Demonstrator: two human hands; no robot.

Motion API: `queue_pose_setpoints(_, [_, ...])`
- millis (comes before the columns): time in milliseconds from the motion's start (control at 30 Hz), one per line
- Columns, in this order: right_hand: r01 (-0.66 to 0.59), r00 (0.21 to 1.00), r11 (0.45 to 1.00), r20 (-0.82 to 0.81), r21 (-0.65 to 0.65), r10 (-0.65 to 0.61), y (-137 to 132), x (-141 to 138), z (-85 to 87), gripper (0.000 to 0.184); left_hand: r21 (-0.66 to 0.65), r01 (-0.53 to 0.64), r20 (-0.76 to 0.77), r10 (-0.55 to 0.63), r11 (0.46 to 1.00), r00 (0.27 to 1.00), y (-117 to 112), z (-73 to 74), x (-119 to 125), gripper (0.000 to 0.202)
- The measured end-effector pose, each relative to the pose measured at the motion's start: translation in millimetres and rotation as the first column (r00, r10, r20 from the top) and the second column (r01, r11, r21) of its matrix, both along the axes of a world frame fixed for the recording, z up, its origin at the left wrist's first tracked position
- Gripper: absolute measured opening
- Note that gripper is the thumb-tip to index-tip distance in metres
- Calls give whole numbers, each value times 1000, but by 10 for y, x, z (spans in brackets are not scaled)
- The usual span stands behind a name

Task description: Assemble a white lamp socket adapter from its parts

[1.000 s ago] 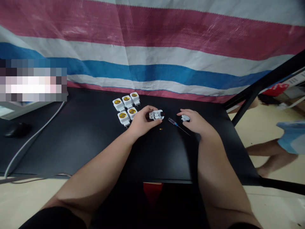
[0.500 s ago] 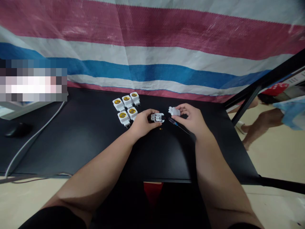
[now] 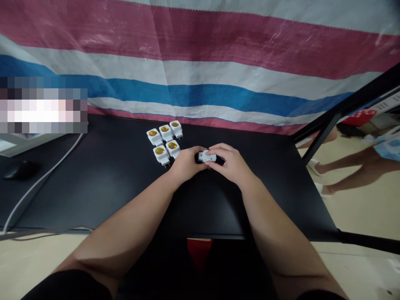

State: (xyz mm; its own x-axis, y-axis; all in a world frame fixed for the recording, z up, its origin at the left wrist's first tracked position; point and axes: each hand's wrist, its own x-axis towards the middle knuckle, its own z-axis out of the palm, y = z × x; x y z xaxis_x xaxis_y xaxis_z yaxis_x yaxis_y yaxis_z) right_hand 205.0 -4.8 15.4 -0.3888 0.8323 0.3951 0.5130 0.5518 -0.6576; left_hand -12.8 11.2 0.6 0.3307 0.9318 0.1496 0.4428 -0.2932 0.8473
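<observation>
Between my hands sits a white plug-in lamp holder (image 3: pixel 207 157), its white back cover facing up and lying over the body. Fingers of my left hand (image 3: pixel 186 165) close around its left side. My right hand (image 3: pixel 230 163) grips the cover from the right, with fingertips on top and the thumb at the near edge. Just left of my left hand stand several similar white lamp holders (image 3: pixel 160 153) with brass-coloured screw sockets and plug pins. The screwdriver and the small brass piece seen earlier are hidden by my hands.
The black table (image 3: pixel 125 196) carries a black mouse (image 3: pixel 21 170) and a pale cable (image 3: pixel 43 179) at left. A striped plastic sheet (image 3: pixel 187 96) hangs behind. At right are a black metal frame (image 3: pixel 321 139) and another person's legs (image 3: pixel 350 177).
My right hand has moved left and brought the white cover onto the open lamp holder body in my left hand. The other person's legs have shifted.
</observation>
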Motion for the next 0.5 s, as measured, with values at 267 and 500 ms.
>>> queue_pose_setpoints(267, [-55, 998, 993, 13, -108, 56, -39, 43, 71, 34, 64, 18, 30, -20, 998, 999, -3, -11, 10, 46])
queue_pose_setpoints(500, [-83, 996, 993, 5, -87, 83, -8, 70, 79, 37, 79, 46, 45, -50, 996, 998, -22, 48, 2, 45])
